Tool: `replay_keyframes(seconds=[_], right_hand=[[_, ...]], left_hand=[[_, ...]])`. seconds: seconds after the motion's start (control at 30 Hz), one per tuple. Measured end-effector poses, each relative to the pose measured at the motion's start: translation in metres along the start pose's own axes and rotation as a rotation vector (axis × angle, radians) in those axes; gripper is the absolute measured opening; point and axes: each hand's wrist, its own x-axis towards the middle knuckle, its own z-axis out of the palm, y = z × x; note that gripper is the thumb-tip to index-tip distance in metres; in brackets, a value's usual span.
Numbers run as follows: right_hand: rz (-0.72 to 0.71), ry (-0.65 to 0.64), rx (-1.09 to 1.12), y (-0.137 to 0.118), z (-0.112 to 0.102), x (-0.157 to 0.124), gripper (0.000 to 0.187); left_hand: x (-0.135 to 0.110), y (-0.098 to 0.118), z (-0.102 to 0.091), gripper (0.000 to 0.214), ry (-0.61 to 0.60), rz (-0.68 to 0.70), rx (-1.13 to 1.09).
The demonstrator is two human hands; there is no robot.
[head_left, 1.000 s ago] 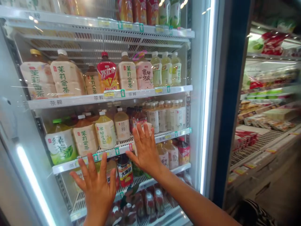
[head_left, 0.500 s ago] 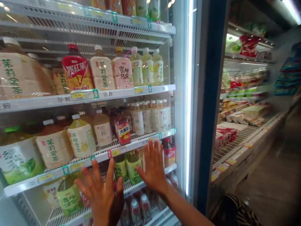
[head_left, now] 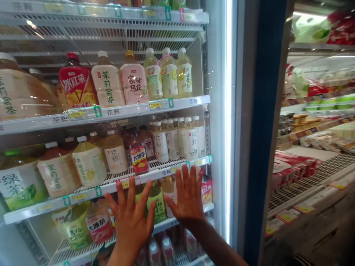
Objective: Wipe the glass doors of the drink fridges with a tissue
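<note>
My left hand (head_left: 132, 212) is raised with fingers spread, its back toward me, holding nothing. To its right my right hand (head_left: 189, 195) is up in the same way, flat and bare. Both are in front of a drinks fridge, over the edge of the third shelf (head_left: 111, 188); whether they touch a glass front I cannot tell. Behind them stand green tea bottles (head_left: 158, 203), partly covered by the fingers. A small dark bottle with a red and yellow label (head_left: 139, 159) stands on the shelf just above. Near my left wrist is a red-labelled bottle (head_left: 99, 223).
Large tea bottles (head_left: 59, 173) and slim white-labelled bottles (head_left: 191, 138) line the shelves. A lit strip (head_left: 229, 122) and dark frame (head_left: 269, 111) bound the fridge on the right. Past it, an open chiller (head_left: 313, 184) holds packaged food.
The view has shifted so the frame and chiller sit further right. My left hand appears slightly higher and further right, fingers more spread; my right hand's fingers stay up.
</note>
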Motion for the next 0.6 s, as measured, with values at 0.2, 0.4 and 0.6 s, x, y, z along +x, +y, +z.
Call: replay_keyframes(seconds=[0.2,0.4,0.6], right_hand=[[0.030,-0.015,0.037,-0.016,-0.003,0.015,0.089],[-0.076,-0.053,0.055,-0.101,0.016,-0.016,0.092],[-0.061,-0.087,0.075,-0.161,0.021,-0.003,0.096]], left_hand=[[-0.021,-0.010,-0.013,0.083,0.005,-0.099,0.070],[-0.054,-0.048,-0.047,0.083,-0.028,-0.224,0.125],[-0.066,-0.094,-0.077,0.083,0.015,-0.249,0.151]])
